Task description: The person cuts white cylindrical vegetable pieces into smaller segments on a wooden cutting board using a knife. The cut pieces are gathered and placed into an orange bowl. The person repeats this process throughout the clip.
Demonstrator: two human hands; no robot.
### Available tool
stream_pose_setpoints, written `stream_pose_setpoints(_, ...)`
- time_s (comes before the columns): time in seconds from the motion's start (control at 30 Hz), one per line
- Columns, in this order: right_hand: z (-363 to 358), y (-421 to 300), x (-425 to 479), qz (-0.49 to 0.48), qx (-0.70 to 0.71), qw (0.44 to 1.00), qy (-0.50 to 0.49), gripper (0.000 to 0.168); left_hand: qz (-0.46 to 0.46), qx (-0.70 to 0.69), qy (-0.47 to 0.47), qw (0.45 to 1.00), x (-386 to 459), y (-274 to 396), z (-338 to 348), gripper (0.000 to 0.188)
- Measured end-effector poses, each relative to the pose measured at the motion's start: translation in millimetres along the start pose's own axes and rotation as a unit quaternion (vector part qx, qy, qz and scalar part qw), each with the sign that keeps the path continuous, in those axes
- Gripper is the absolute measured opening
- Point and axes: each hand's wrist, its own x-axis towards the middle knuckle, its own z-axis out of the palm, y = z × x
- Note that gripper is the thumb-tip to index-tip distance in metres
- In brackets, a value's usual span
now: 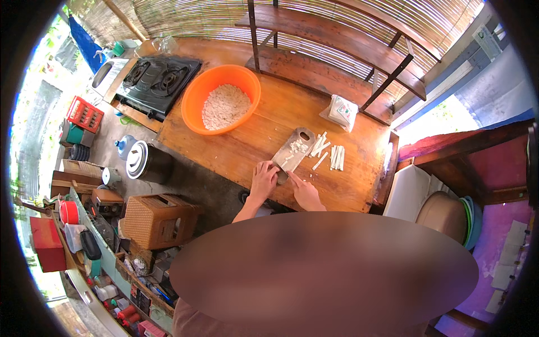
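A worn cutting board (293, 156) with a handle hole lies on the wooden table, with small chopped white pieces (298, 146) on its far half. My left hand (264, 182) rests with curled fingers at the board's near left edge; whatever lies under its fingertips is hidden. My right hand (306, 193) grips what looks like a small knife, its index finger stretched along it, and the blade is mostly hidden over the board's near end. Right of the board lie loose white strips (321, 145) and a neat row of similar strips (337, 157). A few crumbs dot the wood by my right hand.
An orange basin (190, 110) of pale chopped pieces stands on the table (236, 153), left of the board. Behind are a black gas stove (158, 82), a wooden shelf (320, 80) and a plastic-wrapped white packet (342, 112). A lidded bucket (148, 162) stands on the floor at left.
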Motion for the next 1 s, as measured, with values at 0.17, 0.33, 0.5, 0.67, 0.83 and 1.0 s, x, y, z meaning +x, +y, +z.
stream_pose_setpoints(0.17,-0.4,-6.6,4.6,-0.023,0.058,0.998,0.016,0.041,0.012,0.010,0.015,1.000,-2.9,-2.1,2.8,0.018)
stream_pose_setpoints(0.33,-1.2,-5.1,-4.3,-0.021,0.039,0.999,-0.015,0.040,-0.020,-0.027,0.032,0.999,-5.1,1.4,5.3,0.015)
stream_pose_setpoints(0.5,4.3,-5.5,4.2,-0.031,0.054,0.998,0.001,0.041,-0.029,-0.027,0.046,0.998,-4.3,1.5,7.2,0.014)
stream_pose_setpoints(0.67,7.8,-4.3,-3.1,-0.041,0.038,0.998,0.005,0.041,-0.051,-0.065,0.052,0.995,-3.5,1.6,7.3,0.017)
stream_pose_setpoints(0.83,6.6,-4.8,-5.0,-0.056,0.051,0.997,0.011,0.039,-0.058,-0.067,0.057,0.994,-4.4,-1.3,10.6,0.018)
stream_pose_setpoints(1.0,14.8,17.9,23.4,-0.113,0.153,0.981,0.036,0.037,-0.060,-0.051,0.045,0.996,-2.4,0.9,8.4,0.017)
